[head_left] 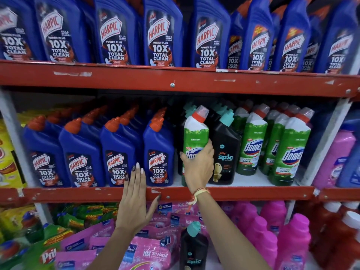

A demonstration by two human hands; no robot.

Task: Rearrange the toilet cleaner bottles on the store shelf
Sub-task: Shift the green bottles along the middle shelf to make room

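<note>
My right hand (197, 166) grips a green Domex bottle (195, 133) with a red cap, standing on the middle shelf between the blue Harpic bottles (158, 152) and a black Spic bottle (226, 156). My left hand (134, 199) is flat and open, fingers spread, lying against the red front edge of the middle shelf (78, 193) below the Harpic row. More green Domex bottles (288, 152) stand to the right of the Spic bottle. Another black Spic bottle (193, 248) with a teal cap stands on the lower shelf among pink pouches.
The top shelf holds a row of large blue Harpic bottles (161, 36). Pink bottles (335, 158) stand at the right on the middle shelf and pink bottles (272, 230) below. Pink and green refill pouches (148, 250) fill the lower left. Yellow packs (7, 152) sit at far left.
</note>
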